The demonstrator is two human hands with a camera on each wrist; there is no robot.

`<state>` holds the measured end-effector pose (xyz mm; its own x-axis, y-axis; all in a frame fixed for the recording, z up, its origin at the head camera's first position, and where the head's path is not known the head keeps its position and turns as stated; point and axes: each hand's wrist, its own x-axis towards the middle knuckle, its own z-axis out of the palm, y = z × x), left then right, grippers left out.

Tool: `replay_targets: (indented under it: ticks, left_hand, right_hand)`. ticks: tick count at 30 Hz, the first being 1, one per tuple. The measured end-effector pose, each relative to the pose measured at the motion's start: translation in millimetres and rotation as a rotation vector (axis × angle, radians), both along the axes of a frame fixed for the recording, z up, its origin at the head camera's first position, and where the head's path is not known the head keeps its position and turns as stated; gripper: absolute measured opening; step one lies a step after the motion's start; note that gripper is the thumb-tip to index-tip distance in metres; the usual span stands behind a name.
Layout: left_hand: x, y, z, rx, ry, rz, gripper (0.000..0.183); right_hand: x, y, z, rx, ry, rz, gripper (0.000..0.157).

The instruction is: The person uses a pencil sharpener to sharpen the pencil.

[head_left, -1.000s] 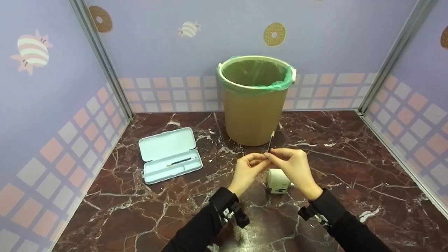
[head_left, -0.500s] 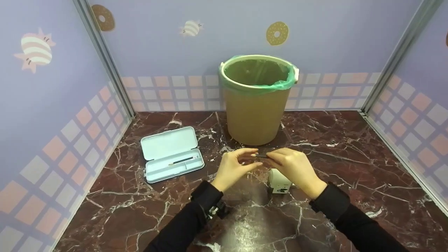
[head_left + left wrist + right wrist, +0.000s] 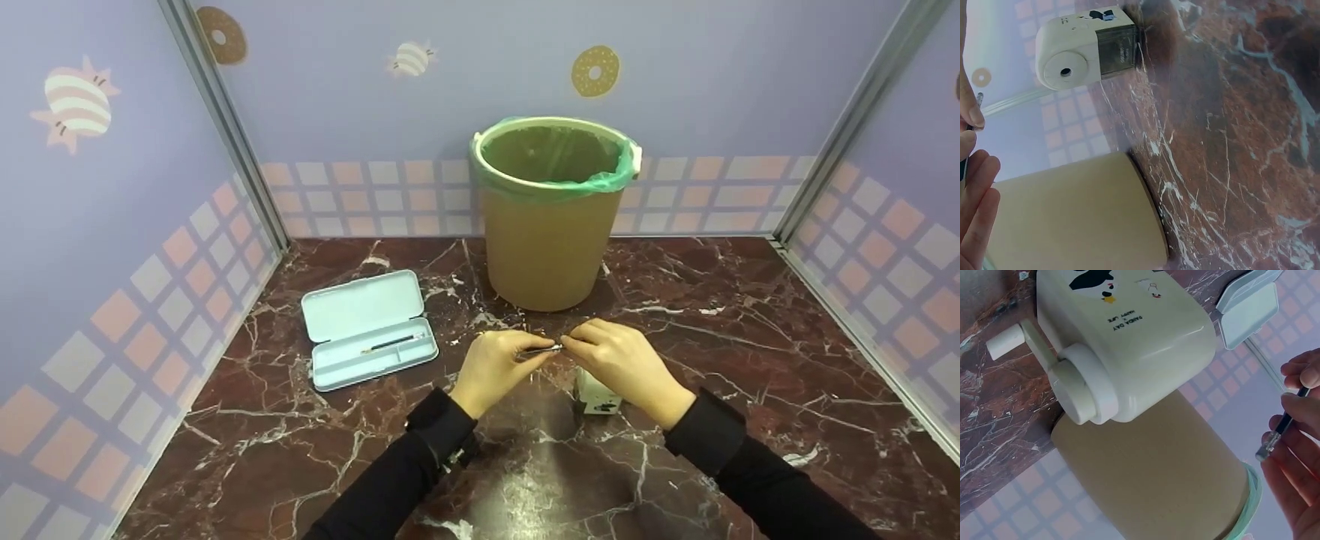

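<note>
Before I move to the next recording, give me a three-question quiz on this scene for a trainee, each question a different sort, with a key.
1. True or false: the pencil case lies open.

2. Multiple choice: in the head view, where does the sharpener stand relative to the bin?
A) behind it
B) in front of it
C) inside it

3. Short answer: what thin object is at the fingertips of the left hand and right hand?

Key:
1. True
2. B
3. A dark pencil
</note>
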<state>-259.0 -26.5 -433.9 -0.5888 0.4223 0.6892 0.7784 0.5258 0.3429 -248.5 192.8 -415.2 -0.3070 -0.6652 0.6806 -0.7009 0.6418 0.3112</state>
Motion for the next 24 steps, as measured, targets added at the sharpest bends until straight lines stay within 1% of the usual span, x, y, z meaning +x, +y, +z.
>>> replay_targets:
  ticks: [2,4,9,12,15,18,22,24]
  left_hand:
    - [-0.1,-2.1,-0.6,-0.002,0.006,0.0,0.017]
    - [-0.2,-4.6,-1.1,0.001,0.002,-0.004,0.016]
    - [-0.1,-12.2,-2.7,0.031,-0.028,-0.02,0.015]
    - [2.3,-17.9,-2.7,0.044,-0.046,-0.014,0.015]
    - [6.0,-23.8,-2.6,0.049,-0.064,-0.007,0.015]
    - [8.5,-28.3,-4.2,0.056,-0.074,-0.016,0.015]
    - [10.1,-32.9,-7.2,0.065,-0.087,-0.03,0.014]
    - [10.6,-35.5,-8.7,0.069,-0.089,-0.024,0.014]
  right_hand:
    - [0.3,-1.0,0.0,-0.005,-0.011,0.009,0.027]
    - [0.6,-1.7,0.1,-0.025,-0.042,0.024,0.025]
    - [-0.4,0.0,0.0,-0.118,-0.158,0.066,0.024]
    - [-2.5,2.8,-1.5,-0.16,-0.201,0.084,0.025]
    - [-4.3,4.4,-3.3,-0.18,-0.229,0.111,0.026]
    - [-5.2,4.6,-5.3,-0.189,-0.265,0.137,0.024]
    - [-6.8,2.6,-9.1,-0.193,-0.329,0.158,0.02]
    - [-8.0,0.4,-11.1,-0.196,-0.365,0.163,0.021]
